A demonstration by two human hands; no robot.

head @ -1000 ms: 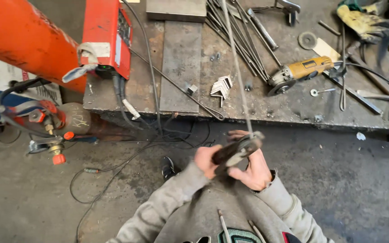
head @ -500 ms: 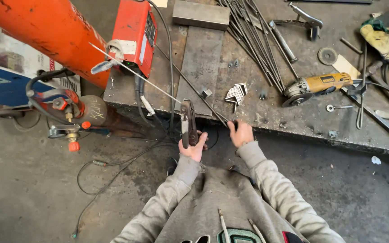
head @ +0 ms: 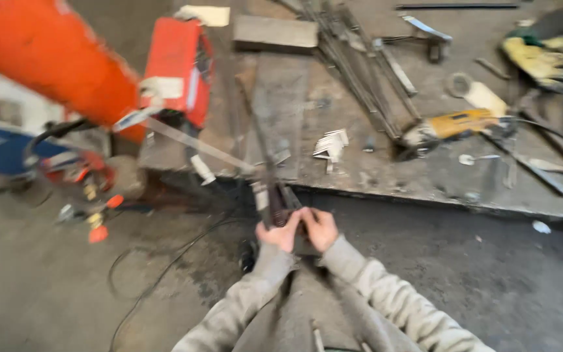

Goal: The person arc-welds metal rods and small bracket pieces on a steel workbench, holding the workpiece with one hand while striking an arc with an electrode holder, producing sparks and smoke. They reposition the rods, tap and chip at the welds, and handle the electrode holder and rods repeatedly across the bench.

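Surface: worn steel workbench [head: 425, 176], far side | yellow angle grinder [head: 454, 124] and rods [head: 360, 85] on it | red welder [head: 180, 68] at left end | grey concrete floor [head: 66, 287] near | left hand [head: 280, 233], right hand [head: 319, 228] both closed on dark pliers-like tool [head: 280, 202], just off bench's near edge; image blurred.
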